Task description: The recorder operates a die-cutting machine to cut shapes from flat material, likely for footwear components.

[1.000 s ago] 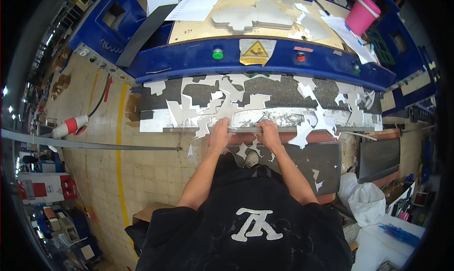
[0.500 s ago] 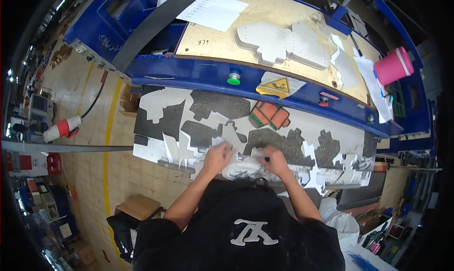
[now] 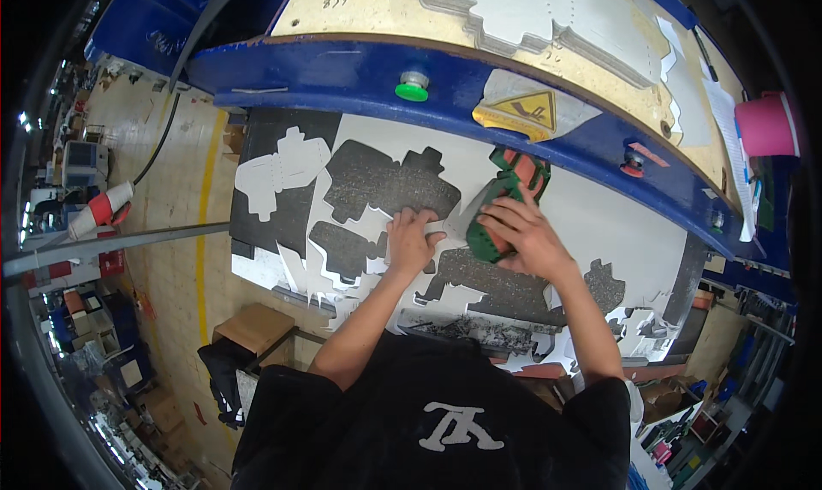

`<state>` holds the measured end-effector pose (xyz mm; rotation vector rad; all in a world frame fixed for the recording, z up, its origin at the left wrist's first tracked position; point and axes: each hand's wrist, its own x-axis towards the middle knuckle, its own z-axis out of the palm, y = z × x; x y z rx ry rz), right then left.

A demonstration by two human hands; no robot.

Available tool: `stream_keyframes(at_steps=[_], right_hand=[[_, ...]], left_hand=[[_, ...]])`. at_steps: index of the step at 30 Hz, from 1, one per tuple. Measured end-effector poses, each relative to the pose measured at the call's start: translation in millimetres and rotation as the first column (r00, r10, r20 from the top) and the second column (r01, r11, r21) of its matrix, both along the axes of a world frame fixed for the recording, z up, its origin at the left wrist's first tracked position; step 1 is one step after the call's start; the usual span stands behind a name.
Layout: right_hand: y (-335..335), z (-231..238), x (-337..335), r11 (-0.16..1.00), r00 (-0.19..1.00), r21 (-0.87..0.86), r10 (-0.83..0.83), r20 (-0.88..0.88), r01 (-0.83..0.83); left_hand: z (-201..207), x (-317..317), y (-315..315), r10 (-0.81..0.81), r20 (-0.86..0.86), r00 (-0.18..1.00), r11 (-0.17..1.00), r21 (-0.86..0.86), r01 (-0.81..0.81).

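Fingers spread over its side, my right hand (image 3: 533,237) grips a green and orange cutting die (image 3: 488,246) that stands tilted on a pale sheet (image 3: 591,203). The die's upper end reaches the machine's blue beam. My left hand (image 3: 413,240) lies on the sheet with thumb and fingers apart, beside a dark cut-out opening (image 3: 390,182); nothing shows in it. More blank-shaped openings show the dark speckled bed below. One white cut blank (image 3: 282,172) rests on the dark surface at the far left.
The blue beam (image 3: 325,75) crosses above the bed, with a green button (image 3: 412,86), a yellow warning label (image 3: 524,109) and a red button (image 3: 632,165). On top sit stacked white blanks (image 3: 514,11) and a pink cup (image 3: 766,126). Ragged scraps (image 3: 642,327) line the near edge.
My right hand has moved up and right and taken hold of the die, which is now tilted. My left hand has moved slightly up. The view has shifted closer to the bed.
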<state>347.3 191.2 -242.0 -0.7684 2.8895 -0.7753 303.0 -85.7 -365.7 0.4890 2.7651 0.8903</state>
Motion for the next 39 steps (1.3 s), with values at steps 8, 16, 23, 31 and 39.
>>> stream_keyframes(at_steps=[8,16,23,31,39], right_hand=[[-4,-13,16,0.989,0.992,0.127,0.055,0.113,-0.069],[-22,-11,7,0.972,0.999,0.232,0.048,-0.007,-0.045],[-11,-22,9,0.995,0.999,0.1,-0.001,0.045,-0.004],[0,7,13,0.998,0.994,0.05,0.044,0.098,-0.049],[55,-4,68,0.853,0.953,0.429,0.296,0.07,-0.297]], left_hand=[[13,21,42,-0.026,0.015,1.0,1.0,-0.008,0.026],[1,11,19,-0.148,0.668,0.729,0.689,0.598,-0.409],[18,13,60,-0.524,0.832,0.181,0.359,0.409,-0.839],[1,5,60,0.066,0.569,0.82,0.925,0.273,-0.264],[13,15,69,0.201,0.009,0.979,0.971,0.131,-0.201]])
